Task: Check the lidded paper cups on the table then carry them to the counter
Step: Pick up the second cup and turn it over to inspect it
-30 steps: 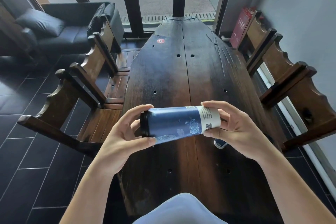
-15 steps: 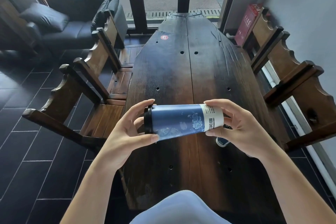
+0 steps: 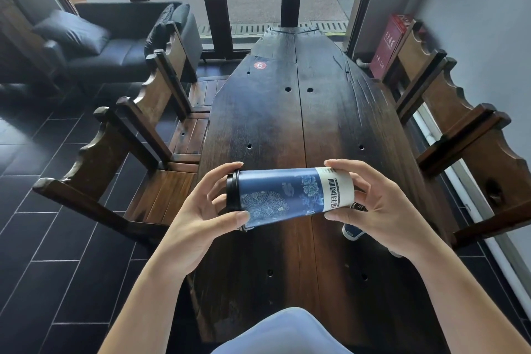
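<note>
Both hands hold a blue paper cup (image 3: 290, 195) on its side above the table (image 3: 287, 123). The left hand (image 3: 198, 221) grips the black lid end. The right hand (image 3: 379, 207) grips the white bottom end.

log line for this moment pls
phase: checking | blue paper cup sideways above table | left hand at lid end | right hand at base

Cup held sideways over table, between both hands.
Cup (image 3: 290, 198) lies lid-left above the table (image 3: 287, 123); left hand (image 3: 201, 218) at lid end, right hand (image 3: 379, 210) at base end. Second cup (image 3: 352, 231) on table under right hand. Chairs (image 3: 138, 135) left, bench (image 3: 465, 129) right.
</note>
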Action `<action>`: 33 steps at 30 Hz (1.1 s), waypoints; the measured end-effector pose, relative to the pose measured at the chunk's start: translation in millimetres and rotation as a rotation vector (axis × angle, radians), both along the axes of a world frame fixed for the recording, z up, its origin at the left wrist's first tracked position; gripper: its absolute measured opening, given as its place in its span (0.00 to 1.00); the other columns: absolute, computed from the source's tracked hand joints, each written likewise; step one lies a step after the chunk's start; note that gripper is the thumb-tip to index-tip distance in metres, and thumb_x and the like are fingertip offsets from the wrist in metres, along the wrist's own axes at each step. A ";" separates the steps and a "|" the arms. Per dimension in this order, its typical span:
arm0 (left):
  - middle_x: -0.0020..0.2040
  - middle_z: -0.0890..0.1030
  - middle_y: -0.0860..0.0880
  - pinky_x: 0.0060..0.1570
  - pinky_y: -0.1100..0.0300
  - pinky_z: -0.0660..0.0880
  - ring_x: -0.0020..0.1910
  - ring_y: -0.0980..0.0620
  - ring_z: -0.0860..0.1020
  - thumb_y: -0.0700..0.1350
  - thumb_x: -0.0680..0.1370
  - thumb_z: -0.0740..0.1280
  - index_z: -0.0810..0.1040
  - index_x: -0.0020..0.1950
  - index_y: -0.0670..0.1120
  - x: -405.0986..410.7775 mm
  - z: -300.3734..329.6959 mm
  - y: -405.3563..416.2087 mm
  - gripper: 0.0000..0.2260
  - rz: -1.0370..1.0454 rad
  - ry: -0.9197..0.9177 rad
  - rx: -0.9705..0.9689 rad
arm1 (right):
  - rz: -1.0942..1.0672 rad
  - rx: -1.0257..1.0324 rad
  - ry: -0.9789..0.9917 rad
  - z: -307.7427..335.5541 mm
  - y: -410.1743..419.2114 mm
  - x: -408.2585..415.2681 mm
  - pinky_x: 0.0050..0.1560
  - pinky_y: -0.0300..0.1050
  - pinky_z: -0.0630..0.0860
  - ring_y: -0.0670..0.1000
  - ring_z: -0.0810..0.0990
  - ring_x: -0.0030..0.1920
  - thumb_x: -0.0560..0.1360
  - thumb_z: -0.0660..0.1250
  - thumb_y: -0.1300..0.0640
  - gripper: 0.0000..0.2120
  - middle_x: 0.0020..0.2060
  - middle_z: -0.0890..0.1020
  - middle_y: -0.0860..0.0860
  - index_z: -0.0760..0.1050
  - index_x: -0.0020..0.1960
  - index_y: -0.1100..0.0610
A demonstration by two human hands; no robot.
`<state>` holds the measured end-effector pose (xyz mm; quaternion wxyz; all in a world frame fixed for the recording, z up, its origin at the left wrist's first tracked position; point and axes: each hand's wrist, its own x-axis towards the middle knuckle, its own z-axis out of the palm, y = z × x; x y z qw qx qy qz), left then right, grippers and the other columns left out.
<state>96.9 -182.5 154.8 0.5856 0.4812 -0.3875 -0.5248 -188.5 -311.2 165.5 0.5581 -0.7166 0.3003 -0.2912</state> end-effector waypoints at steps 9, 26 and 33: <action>0.70 0.78 0.45 0.64 0.50 0.77 0.70 0.41 0.76 0.36 0.65 0.79 0.76 0.73 0.53 7.0 1.5 -3.2 0.38 -0.048 -0.025 -0.088 | -0.011 0.052 -0.021 -2.1 -3.5 2.7 0.61 0.47 0.81 0.55 0.82 0.61 0.68 0.79 0.62 0.33 0.58 0.83 0.50 0.74 0.70 0.50; 0.70 0.78 0.46 0.62 0.52 0.78 0.69 0.42 0.77 0.37 0.65 0.79 0.77 0.72 0.53 9.0 2.5 -7.1 0.36 -0.019 -0.043 -0.123 | -0.076 0.075 -0.053 -0.2 -3.8 7.7 0.59 0.48 0.82 0.53 0.84 0.59 0.68 0.77 0.59 0.33 0.55 0.85 0.51 0.71 0.71 0.52; 0.66 0.80 0.46 0.59 0.51 0.80 0.66 0.42 0.78 0.38 0.65 0.80 0.78 0.70 0.53 9.7 -0.3 -7.9 0.34 0.017 -0.046 -0.114 | -0.058 0.056 -0.020 -1.8 -6.3 7.2 0.66 0.52 0.79 0.54 0.82 0.63 0.67 0.79 0.59 0.38 0.60 0.84 0.49 0.69 0.74 0.49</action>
